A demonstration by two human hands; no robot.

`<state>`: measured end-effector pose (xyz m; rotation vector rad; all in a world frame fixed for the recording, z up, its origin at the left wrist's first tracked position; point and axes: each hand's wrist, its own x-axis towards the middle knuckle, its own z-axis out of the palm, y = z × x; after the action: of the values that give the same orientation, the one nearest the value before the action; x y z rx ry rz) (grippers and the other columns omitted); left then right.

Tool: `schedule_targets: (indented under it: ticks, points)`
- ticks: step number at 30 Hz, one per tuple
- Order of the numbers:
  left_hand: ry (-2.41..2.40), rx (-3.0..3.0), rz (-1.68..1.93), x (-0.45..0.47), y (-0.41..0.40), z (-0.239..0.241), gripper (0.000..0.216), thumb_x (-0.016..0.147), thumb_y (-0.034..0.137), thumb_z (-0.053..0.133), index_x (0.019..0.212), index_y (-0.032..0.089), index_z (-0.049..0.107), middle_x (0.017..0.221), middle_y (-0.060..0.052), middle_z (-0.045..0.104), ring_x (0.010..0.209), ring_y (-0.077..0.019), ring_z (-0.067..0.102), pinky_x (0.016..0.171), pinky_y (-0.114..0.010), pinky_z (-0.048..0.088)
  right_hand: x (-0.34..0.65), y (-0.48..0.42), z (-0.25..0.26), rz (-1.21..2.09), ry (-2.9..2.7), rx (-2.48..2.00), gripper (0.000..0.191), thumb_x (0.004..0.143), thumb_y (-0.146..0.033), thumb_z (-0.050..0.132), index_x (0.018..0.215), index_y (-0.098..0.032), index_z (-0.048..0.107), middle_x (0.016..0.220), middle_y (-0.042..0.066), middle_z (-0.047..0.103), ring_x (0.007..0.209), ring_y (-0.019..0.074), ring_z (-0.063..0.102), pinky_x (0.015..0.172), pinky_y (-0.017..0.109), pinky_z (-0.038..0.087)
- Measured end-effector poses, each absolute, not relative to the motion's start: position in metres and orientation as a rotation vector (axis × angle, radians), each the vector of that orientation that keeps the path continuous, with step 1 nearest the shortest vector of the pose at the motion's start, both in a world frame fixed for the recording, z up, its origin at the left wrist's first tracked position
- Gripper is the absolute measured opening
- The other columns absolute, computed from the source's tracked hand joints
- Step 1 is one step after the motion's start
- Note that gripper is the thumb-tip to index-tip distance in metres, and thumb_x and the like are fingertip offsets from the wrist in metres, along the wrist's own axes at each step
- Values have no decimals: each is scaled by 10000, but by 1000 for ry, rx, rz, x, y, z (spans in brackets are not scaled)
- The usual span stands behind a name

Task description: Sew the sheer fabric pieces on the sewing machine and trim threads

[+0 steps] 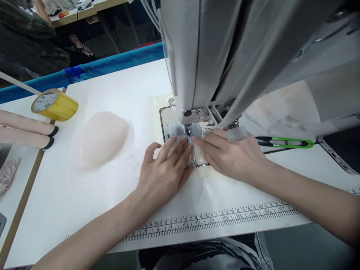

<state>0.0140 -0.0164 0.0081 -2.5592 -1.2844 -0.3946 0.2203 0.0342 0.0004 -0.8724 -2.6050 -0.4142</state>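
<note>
A sewing machine [194, 56] stands over the white table, its presser foot [188, 130] just beyond my fingertips. My left hand [165, 168] presses its bunched fingertips on a thin, see-through fabric [198, 187] in front of the foot, thumb tucked underneath. From the other side my right hand [230, 153] holds the same fabric, index finger pointing at the foot and the other fingers curled. A pale band [236, 134] wraps one right finger. The fabric's edges are hard to make out against the table. Left of my hands lies a sheer beige fabric piece [105, 138].
Green thread snips [292, 143] and a phone [343, 148] lie to the right. At left are a yellow tape roll [56, 105], two beige padded bars [25, 129] and some lace [8, 176]. A printed ruler [210, 221] follows the front edge. Another person [28, 37] is beyond the blue cloth border [112, 62].
</note>
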Motion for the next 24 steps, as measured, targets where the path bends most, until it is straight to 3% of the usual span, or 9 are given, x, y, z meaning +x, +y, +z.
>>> schedule_targets:
  ticks: [7,24]
  points:
    - [-1329,-2569,-417,12,-9,7,350,964,280,528,1293,189,607,1298,-100,649,1221,-296,584,943,-461,360,219,36,1,-554,-2600,-881,280,884,-76,508,1088,-113,696,740,51,688,768,208,577,647,359,330]
    - [-1315,-2637,-470,7,-1,6,360,962,286,541,1312,214,582,1312,-74,640,1231,-271,581,1028,-485,318,219,35,3,-443,-2586,-855,220,900,-91,503,943,-125,716,685,41,658,720,187,578,632,348,328]
